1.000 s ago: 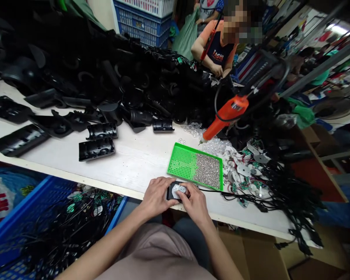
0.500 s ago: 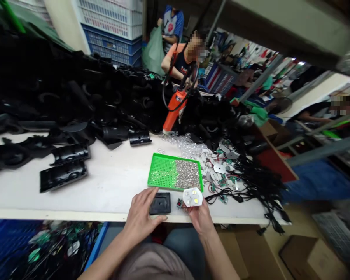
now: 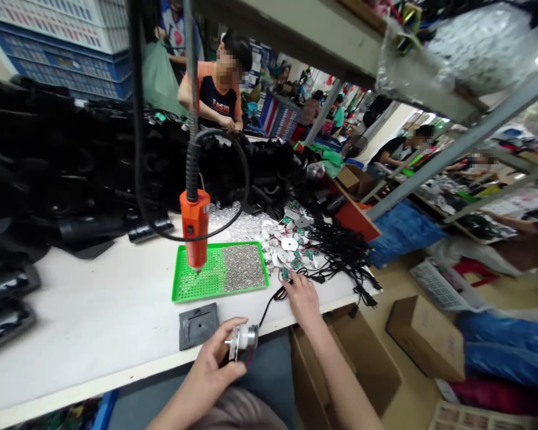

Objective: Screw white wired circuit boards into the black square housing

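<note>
My left hand [image 3: 215, 364] is closed around a small white-and-silver part [image 3: 243, 340], seen edge-on above my lap at the table's front edge. A thin black cord [image 3: 267, 306] runs up from near this part toward my right hand. At the edge of the loose parts, my right hand [image 3: 302, 297] has its fingertips closed on a small green circuit board [image 3: 286, 274]. A flat dark grey plate [image 3: 199, 326] with a small centre hole lies on the table left of my left hand. Behind it sits a green tray [image 3: 201, 292] with many small metal screws [image 3: 244, 267].
An orange electric screwdriver [image 3: 195, 230] hangs over the tray. White plates and boards [image 3: 290, 243], black cords [image 3: 345, 251] and clear lenses [image 3: 233, 222] lie behind. Black plastic shells [image 3: 72, 161] heap at the left. A co-worker [image 3: 222, 95] works across the table; cardboard boxes [image 3: 425, 337] stand at right.
The white LED plate has left my right hand, which has moved to the parts pile. My left hand has left the grey plate and now holds a part. The view has swung right.
</note>
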Demonstrator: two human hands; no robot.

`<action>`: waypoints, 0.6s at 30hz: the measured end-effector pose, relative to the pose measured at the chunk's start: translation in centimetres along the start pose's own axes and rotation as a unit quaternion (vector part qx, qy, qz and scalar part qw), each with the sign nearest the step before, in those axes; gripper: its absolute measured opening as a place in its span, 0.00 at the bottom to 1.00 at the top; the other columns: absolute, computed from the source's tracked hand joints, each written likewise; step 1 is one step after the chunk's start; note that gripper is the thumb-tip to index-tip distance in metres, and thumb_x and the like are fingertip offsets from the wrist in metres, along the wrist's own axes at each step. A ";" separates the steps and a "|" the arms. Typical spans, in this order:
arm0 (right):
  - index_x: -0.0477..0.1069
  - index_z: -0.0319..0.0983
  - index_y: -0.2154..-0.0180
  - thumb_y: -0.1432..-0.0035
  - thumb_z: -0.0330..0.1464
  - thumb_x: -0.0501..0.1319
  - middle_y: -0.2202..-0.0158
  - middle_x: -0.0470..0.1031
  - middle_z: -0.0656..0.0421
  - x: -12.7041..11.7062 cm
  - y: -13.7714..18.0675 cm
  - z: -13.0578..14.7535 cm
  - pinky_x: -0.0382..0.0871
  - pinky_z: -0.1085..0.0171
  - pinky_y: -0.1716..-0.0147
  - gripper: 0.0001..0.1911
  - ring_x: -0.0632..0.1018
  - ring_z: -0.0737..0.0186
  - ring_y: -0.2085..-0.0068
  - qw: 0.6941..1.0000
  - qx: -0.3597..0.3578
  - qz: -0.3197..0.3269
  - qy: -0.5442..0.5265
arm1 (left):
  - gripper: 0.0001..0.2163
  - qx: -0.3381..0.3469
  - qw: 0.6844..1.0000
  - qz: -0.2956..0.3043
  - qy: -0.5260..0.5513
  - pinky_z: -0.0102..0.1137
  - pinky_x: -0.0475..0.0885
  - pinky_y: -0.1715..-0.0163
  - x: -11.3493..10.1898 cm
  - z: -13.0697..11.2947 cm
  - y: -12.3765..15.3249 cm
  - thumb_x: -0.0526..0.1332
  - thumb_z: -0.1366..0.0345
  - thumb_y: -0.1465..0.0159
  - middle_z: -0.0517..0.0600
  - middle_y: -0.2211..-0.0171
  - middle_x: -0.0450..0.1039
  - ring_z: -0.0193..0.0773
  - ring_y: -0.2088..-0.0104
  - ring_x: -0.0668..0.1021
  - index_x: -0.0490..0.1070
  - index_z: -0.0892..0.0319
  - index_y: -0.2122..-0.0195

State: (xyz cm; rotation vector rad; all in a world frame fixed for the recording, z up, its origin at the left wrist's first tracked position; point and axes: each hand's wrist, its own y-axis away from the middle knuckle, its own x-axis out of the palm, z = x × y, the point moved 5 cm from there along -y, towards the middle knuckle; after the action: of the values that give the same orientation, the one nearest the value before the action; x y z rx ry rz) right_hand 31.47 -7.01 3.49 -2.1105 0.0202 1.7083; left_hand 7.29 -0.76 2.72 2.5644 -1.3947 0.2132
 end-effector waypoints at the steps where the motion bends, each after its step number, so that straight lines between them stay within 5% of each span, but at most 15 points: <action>1: 0.77 0.41 0.58 0.41 0.22 0.55 0.48 0.74 0.48 0.4 -0.2 -0.4 0.68 0.56 0.58 0.16 0.73 0.50 0.51 1.000 -0.007 -0.004 0.012 | 0.30 -0.003 1.000 0.015 0.022 0.41 0.70 0.50 0.2 0.2 0.2 0.66 0.47 0.46 0.53 0.55 0.77 0.50 0.53 0.78 0.63 0.50 0.44; 4: 0.77 0.39 0.59 0.39 0.23 0.52 0.49 0.75 0.48 -1.0 -0.5 -2.2 0.68 0.56 0.57 0.16 0.74 0.51 0.51 0.995 0.028 -0.087 0.036 | 0.33 -0.014 0.997 0.008 0.079 0.44 0.68 0.47 0.1 0.6 0.8 0.67 0.44 0.49 0.54 0.55 0.77 0.52 0.52 0.77 0.64 0.50 0.44; 7: 0.75 0.39 0.56 0.39 0.22 0.50 0.51 0.77 0.48 -5.5 0.2 -3.8 0.70 0.55 0.55 0.17 0.76 0.52 0.51 0.968 0.083 -0.233 0.047 | 0.35 -0.024 0.987 -0.035 0.154 0.47 0.66 0.45 -0.7 0.7 1.7 0.67 0.42 0.50 0.54 0.54 0.76 0.53 0.52 0.78 0.64 0.50 0.44; 9: 0.73 0.39 0.54 0.39 0.23 0.52 0.53 0.78 0.49 -8.6 0.6 -3.1 0.72 0.56 0.54 0.16 0.78 0.54 0.52 0.959 0.057 -0.277 0.004 | 0.34 -0.018 0.977 -0.054 0.203 0.48 0.66 0.45 -1.7 0.5 2.8 0.66 0.42 0.48 0.54 0.57 0.77 0.52 0.55 0.79 0.65 0.52 0.44; 13: 0.71 0.36 0.52 0.45 0.22 0.60 0.56 0.80 0.50 -13.2 1.6 3.3 0.75 0.62 0.56 0.17 0.80 0.57 0.56 0.942 -0.116 -0.251 -0.192 | 0.28 0.050 0.949 -0.137 0.280 0.47 0.69 0.48 -5.7 -1.8 7.5 0.66 0.46 0.45 0.50 0.66 0.78 0.48 0.59 0.80 0.69 0.52 0.46; 16: 0.71 0.37 0.54 0.51 0.20 0.66 0.57 0.80 0.52 -15.0 2.4 9.5 0.76 0.64 0.58 0.21 0.81 0.59 0.58 0.879 -0.191 -0.231 -0.371 | 0.26 0.134 0.909 -0.272 0.287 0.40 0.73 0.53 -10.4 -5.1 13.8 0.69 0.48 0.48 0.46 0.69 0.77 0.42 0.62 0.80 0.72 0.53 0.51; 18: 0.71 0.40 0.55 0.50 0.22 0.66 0.56 0.80 0.54 -14.7 2.1 14.5 0.76 0.64 0.58 0.20 0.81 0.60 0.57 0.823 -0.233 -0.160 -0.493 | 0.28 0.200 0.870 -0.371 0.257 0.35 0.76 0.58 -13.1 -7.8 19.2 0.73 0.49 0.53 0.44 0.71 0.77 0.39 0.65 0.80 0.72 0.53 0.52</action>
State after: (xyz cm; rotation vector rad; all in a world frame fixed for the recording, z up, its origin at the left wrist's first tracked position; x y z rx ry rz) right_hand 13.83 -7.84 14.39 -1.1014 -1.0748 2.5085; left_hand -16.13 1.68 9.54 2.8208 -0.1414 1.0290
